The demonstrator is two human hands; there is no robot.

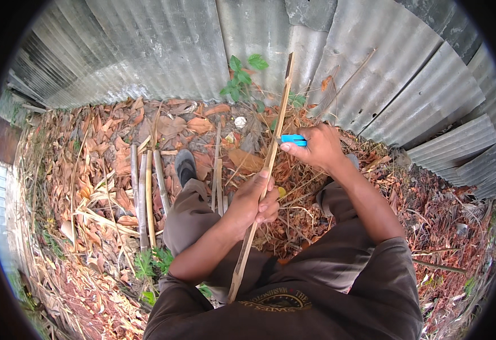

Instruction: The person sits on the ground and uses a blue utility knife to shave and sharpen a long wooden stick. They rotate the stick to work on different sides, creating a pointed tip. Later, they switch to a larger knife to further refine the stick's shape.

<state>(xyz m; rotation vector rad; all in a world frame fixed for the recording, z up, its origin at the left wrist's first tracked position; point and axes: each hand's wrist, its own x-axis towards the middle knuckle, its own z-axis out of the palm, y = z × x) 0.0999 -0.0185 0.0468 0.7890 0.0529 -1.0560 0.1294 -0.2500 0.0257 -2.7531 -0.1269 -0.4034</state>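
My left hand [252,199] is wrapped round a long split bamboo strip [282,110], gripping it near its middle. The strip slants from my lap up toward the metal wall. Its lower end rests close to my shirt, and its upper end is darker and looks split. Closed in my right hand [319,148] is a short, bright blue-handled knife [294,139], held beside the strip above my left hand. Its blade cannot be made out, nor whether it touches the bamboo.
Several cut poles [149,198] lie on dry leaves left of my left foot [186,167]. Thinner pieces [218,175] lie between my feet. A corrugated metal wall [163,51] curves across the far side, with a green plant [239,76] at its base. Shavings litter the ground at left.
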